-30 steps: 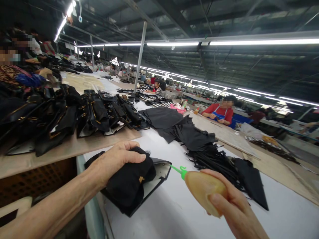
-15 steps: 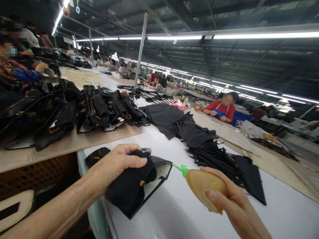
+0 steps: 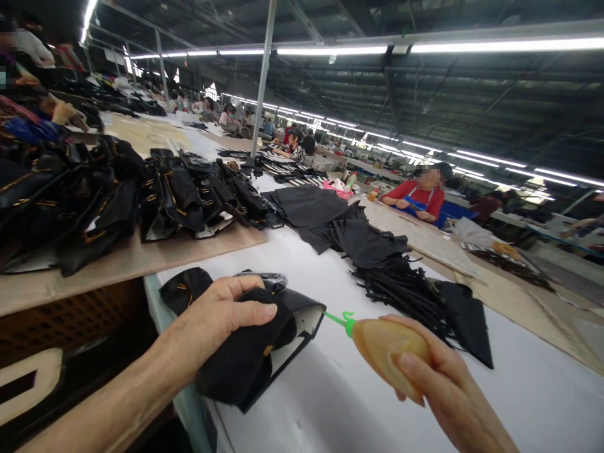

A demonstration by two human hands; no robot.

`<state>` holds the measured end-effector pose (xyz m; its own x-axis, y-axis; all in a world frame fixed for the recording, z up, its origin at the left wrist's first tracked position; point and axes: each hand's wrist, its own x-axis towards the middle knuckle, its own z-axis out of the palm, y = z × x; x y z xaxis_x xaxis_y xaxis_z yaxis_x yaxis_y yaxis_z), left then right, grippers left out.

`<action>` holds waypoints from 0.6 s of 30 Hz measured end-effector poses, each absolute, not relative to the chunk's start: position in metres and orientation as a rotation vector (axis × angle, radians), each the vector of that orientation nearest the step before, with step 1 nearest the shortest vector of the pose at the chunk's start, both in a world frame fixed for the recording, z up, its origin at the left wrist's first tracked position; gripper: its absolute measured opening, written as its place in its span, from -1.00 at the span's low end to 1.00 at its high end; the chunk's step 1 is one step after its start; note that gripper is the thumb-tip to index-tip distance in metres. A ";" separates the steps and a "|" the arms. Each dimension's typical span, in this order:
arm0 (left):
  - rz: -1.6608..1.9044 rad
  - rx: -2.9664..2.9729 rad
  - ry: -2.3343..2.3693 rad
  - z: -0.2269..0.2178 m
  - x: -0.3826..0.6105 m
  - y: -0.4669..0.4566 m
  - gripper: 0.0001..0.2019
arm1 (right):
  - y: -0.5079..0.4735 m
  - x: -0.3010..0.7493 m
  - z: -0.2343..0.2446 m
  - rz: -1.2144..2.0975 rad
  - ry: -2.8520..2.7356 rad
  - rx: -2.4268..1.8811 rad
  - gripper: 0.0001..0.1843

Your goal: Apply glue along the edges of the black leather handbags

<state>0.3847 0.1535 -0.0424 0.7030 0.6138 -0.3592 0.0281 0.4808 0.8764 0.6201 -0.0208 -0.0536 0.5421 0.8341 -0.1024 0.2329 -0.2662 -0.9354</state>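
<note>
Black bag piece (image 3: 231, 371) resting on white tabletop (image 3: 349, 402) near its left edge, left hand (image 3: 238, 309) clamping its cloth, right hand (image 3: 438, 368) wrapping around amber bottle (image 3: 382, 346), green nozzle (image 3: 350, 326) pointing at the piece's corner, contact unclear, black strips (image 3: 401, 290) lying beyond, dark bags (image 3: 184, 195) crowding left.

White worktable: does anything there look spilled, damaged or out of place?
No spill or damage shows. Only the black strips look untidy, splayed in a loose tangle; the bottle is tilted, but the right hand holds it.
</note>
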 end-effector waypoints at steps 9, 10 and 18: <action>0.390 1.018 0.735 -0.049 0.382 0.148 -0.76 | -0.033 0.614 -0.064 0.875 -0.760 -1.709 -0.40; 0.392 1.015 0.737 -0.050 0.382 0.148 -0.76 | -0.034 0.613 -0.065 0.887 -0.743 -1.698 -0.39; 0.372 1.018 0.749 -0.051 0.380 0.146 -0.75 | -0.038 0.612 -0.070 0.948 -0.699 -1.673 -0.40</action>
